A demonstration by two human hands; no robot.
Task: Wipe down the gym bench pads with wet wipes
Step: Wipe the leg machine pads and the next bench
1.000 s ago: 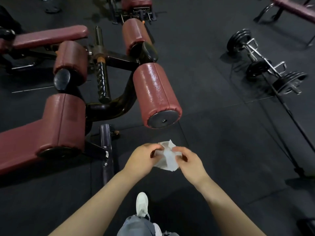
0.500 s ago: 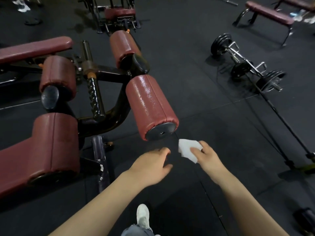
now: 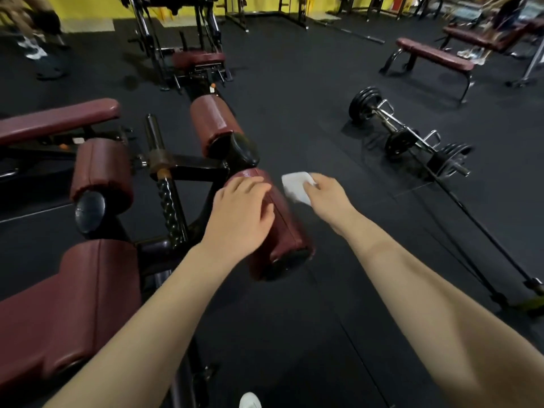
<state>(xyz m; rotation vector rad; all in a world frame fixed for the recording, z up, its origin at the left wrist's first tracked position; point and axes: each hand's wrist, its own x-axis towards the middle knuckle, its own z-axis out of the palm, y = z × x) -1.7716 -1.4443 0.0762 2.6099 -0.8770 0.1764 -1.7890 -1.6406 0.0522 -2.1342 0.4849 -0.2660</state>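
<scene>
A dark red roller pad [image 3: 284, 231] sticks out of the black bench frame at the centre. My left hand [image 3: 240, 214] lies flat on top of it, fingers spread. My right hand [image 3: 328, 192] holds a folded white wet wipe [image 3: 295, 185] just to the right of the pad's far end; I cannot tell whether the wipe touches the pad. More red pads belong to the same bench: a far roller [image 3: 213, 122], a left roller [image 3: 101, 170] and the long seat pad [image 3: 59, 304] at the lower left.
A loaded barbell [image 3: 407, 136] lies on the black rubber floor at the right, with a bar running toward the lower right. A flat bench [image 3: 432, 58] stands beyond it. Another bench pad [image 3: 56, 119] is at the left, machines at the back. My shoe [image 3: 249, 400] shows at the bottom.
Both hands moved forward and up. My left hand let go of the wipe and came down on the roller pad. My right hand carried the wipe up beside the pad.
</scene>
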